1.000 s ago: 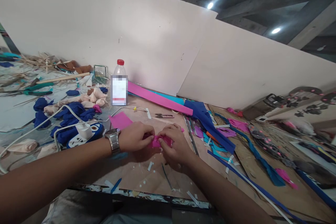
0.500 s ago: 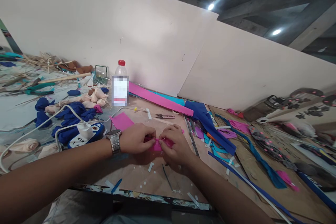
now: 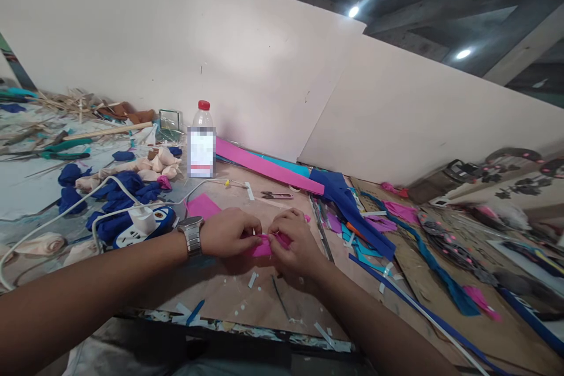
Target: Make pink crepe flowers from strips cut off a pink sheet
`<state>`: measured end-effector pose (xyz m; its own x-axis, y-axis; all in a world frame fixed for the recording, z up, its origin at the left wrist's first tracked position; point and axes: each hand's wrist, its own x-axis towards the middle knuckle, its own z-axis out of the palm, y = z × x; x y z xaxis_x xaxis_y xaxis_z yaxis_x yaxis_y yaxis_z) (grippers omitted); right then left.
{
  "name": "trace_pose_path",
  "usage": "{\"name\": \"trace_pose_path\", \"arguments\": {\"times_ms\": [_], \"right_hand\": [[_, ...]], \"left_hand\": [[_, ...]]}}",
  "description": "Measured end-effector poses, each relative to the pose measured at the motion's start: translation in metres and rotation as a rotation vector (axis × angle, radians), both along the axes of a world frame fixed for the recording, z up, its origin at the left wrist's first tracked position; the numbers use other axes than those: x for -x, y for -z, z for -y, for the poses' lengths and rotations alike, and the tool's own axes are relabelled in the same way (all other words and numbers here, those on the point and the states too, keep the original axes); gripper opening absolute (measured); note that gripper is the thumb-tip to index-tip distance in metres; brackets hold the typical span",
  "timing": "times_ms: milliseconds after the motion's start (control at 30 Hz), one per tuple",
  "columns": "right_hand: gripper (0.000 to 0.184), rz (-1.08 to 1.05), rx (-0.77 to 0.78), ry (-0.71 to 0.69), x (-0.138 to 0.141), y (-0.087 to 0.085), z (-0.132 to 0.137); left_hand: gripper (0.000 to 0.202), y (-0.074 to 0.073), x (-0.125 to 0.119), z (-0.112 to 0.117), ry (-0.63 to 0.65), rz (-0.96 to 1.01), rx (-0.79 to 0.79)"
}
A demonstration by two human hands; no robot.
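Both hands meet at the middle of the wooden worktable (image 3: 247,305). My left hand (image 3: 229,234), with a metal watch (image 3: 191,235) on its wrist, pinches one end of a small pink foam piece (image 3: 264,245). My right hand (image 3: 294,242) pinches the other end, fingers curled over it. The piece lies low, just above the table. A flat pink sheet (image 3: 201,206) lies behind my left wrist. Small thread snips (image 3: 275,195) rest beyond the hands.
A red-capped plastic bottle (image 3: 201,141) stands at the back by the white wall. Blue and beige cloth lumps (image 3: 118,185), a white charger plug (image 3: 141,219) with cables sit left. A long pink strip (image 3: 268,167), blue and teal foam offcuts (image 3: 356,217) lie right.
Both hands stay in place on the pink piece; the fingers have shifted slightly, pressing it flatter between them.
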<state>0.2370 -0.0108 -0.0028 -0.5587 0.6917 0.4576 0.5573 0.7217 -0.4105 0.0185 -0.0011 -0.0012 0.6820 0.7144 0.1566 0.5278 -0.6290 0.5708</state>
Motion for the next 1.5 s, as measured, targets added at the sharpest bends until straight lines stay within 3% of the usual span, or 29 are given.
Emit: {"name": "trace_pose_path", "arguments": {"times_ms": [233, 400, 600, 767, 867, 967, 1200, 1367, 1500], "right_hand": [[0.004, 0.015, 0.029, -0.024, -0.001, -0.001, 0.001], [0.009, 0.034, 0.018, -0.032, -0.001, 0.000, 0.000], [0.013, 0.035, 0.005, 0.019, -0.003, 0.000, -0.002], [0.011, 0.024, -0.031, 0.130, -0.006, 0.003, -0.007], [0.014, 0.019, -0.059, 0.197, -0.009, 0.005, -0.010], [0.015, 0.017, -0.075, 0.253, -0.012, 0.007, -0.013], [0.017, 0.029, -0.068, 0.313, -0.015, 0.007, -0.014], [0.018, 0.013, -0.092, 0.356, -0.017, 0.007, -0.017], [0.018, -0.027, -0.079, 0.370, -0.018, 0.006, -0.020]], "left_hand": [[0.030, 0.001, 0.000, -0.002, 0.041, -0.046, -0.004], [0.028, 0.001, 0.001, -0.002, 0.055, -0.014, 0.037], [0.018, 0.001, 0.004, -0.006, -0.036, -0.041, 0.003], [0.029, 0.003, 0.005, -0.006, -0.186, 0.082, -0.162], [0.037, 0.001, 0.004, -0.004, -0.203, 0.170, -0.327], [0.036, -0.001, 0.003, -0.003, -0.213, 0.164, -0.397], [0.036, 0.004, 0.001, -0.004, -0.243, 0.068, -0.294], [0.043, 0.005, 0.001, -0.006, -0.321, 0.135, -0.222], [0.049, 0.004, 0.002, -0.003, -0.297, 0.111, -0.192]]}}
